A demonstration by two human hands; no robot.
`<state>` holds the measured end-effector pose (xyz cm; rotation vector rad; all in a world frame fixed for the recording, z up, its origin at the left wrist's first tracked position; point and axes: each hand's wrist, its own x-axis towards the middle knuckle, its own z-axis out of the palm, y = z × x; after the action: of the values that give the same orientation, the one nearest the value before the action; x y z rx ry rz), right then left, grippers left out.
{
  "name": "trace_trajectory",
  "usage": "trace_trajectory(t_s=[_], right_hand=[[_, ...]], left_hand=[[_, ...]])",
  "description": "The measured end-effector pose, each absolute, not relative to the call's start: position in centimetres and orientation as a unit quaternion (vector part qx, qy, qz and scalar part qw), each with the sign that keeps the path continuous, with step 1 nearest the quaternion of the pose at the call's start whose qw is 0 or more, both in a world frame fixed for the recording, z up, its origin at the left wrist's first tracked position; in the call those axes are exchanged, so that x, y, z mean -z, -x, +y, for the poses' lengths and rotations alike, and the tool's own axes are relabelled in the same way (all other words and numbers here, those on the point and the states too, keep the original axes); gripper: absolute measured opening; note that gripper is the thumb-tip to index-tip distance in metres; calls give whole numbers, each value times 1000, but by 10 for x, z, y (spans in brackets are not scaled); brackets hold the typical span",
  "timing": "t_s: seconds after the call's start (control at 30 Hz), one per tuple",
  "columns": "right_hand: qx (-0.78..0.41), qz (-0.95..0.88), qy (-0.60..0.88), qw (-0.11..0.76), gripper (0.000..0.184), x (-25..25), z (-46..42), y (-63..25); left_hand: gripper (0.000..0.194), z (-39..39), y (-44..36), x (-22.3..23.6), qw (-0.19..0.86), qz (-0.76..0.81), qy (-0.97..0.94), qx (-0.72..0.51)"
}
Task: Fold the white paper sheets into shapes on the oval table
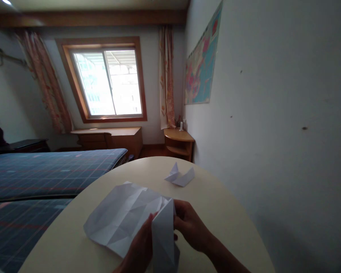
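Fingers of left hand and right hand grip folded white paper, lower centre. Creased white sheet, lower left, lies short of the edge of round cream tabletop. Multicoloured wall map, upper right: lettering illegible.

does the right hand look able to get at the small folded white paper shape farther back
Probably yes: only bare cream tabletop shows between the right hand and the small folded white paper shape. The hand holds the upright folded white paper, though, and might need to let go first.
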<state>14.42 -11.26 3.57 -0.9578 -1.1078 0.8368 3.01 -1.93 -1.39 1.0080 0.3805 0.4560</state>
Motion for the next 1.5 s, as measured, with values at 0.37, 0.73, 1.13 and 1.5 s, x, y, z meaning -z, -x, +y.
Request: trace_trajectory(t_s=[0.37, 0.73, 1.13, 1.5], right_hand=[[-387, -262, 269, 842, 16, -11, -97, -145], [-483, -245, 279, 793, 35, -23, -98, -137], [-486, -286, 259, 784, 31, -15, -97, -139], [-275, -340, 450, 779, 26, -8, -90, -170]], left_hand=[[41, -18, -26, -8, 849, 218, -410, -251], [40, -8, -23, -18, 782, 234, -422, -394], [40, 7, -15, -23, 805, 236, -415, -353], [32, 15, -5, -26, 608, 304, -610, -407]])
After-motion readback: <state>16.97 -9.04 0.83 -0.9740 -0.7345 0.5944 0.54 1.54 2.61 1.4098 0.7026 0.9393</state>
